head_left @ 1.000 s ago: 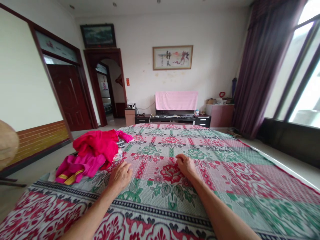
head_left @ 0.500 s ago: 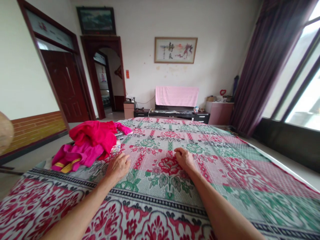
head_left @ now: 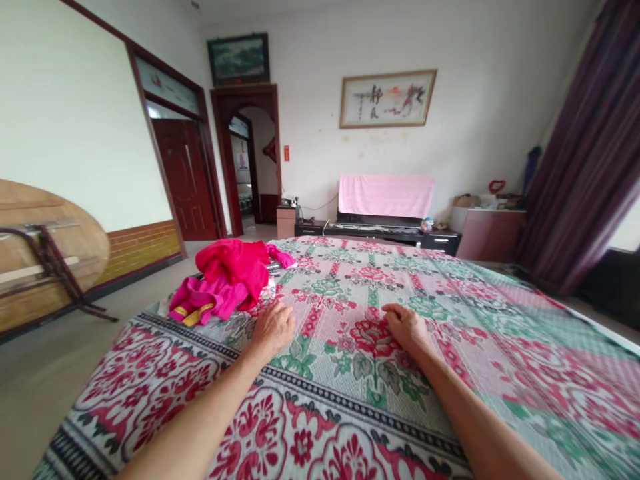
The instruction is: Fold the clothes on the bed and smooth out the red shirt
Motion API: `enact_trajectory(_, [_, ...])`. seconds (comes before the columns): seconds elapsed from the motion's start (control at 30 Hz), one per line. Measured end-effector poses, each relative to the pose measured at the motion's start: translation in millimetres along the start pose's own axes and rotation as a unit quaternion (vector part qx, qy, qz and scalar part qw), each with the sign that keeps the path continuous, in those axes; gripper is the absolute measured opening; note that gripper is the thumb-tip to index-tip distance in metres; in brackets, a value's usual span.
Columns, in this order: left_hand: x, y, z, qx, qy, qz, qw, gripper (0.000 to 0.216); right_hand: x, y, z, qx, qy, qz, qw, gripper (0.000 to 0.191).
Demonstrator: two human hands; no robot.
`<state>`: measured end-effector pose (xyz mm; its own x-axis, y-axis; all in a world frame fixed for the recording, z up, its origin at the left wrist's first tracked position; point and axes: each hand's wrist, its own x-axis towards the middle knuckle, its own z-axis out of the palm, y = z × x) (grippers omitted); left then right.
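From the head camera, both arms reach forward over a bed covered by a floral bedspread (head_left: 450, 373) in red, green and white. The left hand (head_left: 273, 328) lies palm down on the cloth, fingers loosely spread and flat, gripping nothing that can be seen. The right hand (head_left: 407, 328) also rests on the bedspread, just right of a large red rose in the pattern; its fingers are curled under a little, knuckles up, and whether they pinch the cloth cannot be told. The two hands lie apart, with the rose motif between them.

Just beyond the left hand, toward the bed's left edge, lies a heap of red and pink clothes (head_left: 227, 280) with a yellow trim showing at its near end. The heap is near the left hand, not touching it.

At the far left a round wooden folding table (head_left: 75, 237) stands tipped on its side against the wall, its metal legs showing. Against the far wall stands a low dark cabinet (head_left: 380, 233) bearing something draped in a pink towel (head_left: 386, 195), with a framed calligraphy picture (head_left: 387, 99) above. Dark purple curtains (head_left: 595, 173) hang at the right.
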<state>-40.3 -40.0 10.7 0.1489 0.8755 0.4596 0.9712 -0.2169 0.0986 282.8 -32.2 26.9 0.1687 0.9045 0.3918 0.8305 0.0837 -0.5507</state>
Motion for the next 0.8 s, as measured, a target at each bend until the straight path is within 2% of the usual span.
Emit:
enact_trajectory(0.17, [-2.2, 3.6, -1.0, -0.017, 0.005, -0.006, 1.0, 0.027, -0.4, -0.9, -2.6, -0.006, 0.003, 0.008, 1.0, 0.033])
enact_trajectory(0.23, [0.0, 3.2, -6.6, -0.034, 0.025, -0.002, 0.999, 0.028, 0.5, 2.6, -0.8, -0.008, 0.008, 0.001, 1.0, 0.033])
enact_trajectory(0.37, [13.2, -12.8, -36.4, -0.021, 0.143, -0.016, 0.989, 0.035, 1.1, 4.3, 8.6, -0.02, 0.018, -0.041, 0.999, 0.031])
enact_trajectory(0.43, [20.9, -28.4, -55.8, 0.0, 0.206, -0.053, 0.977, 0.037, -1.7, -3.8, 14.4, -0.022, 0.018, -0.068, 0.997, 0.03])
enact_trajectory(0.5, [27.0, -45.3, -72.3, 0.021, 0.24, -0.111, 0.964, 0.041, -7.6, -17.8, 19.7, -0.013, 0.007, -0.106, 0.994, 0.031])
enact_trajectory(0.57, [31.0, -60.5, -83.3, 0.045, 0.238, -0.166, 0.956, 0.049, -15.4, -33.6, 23.7, 0.002, -0.017, -0.16, 0.987, 0.032])
enact_trajectory(0.7, [36.2, -85.7, -90.3, 0.089, 0.169, -0.222, 0.956, 0.067, -28.7, -53.4, 27.4, 0.018, -0.08, -0.26, 0.962, 0.029])
enact_trajectory(0.8, [41.4, -101.2, -91.3, 0.096, 0.139, -0.229, 0.959, 0.047, -30.6, -54.6, 28.5, 0.039, -0.095, -0.279, 0.955, 0.028])
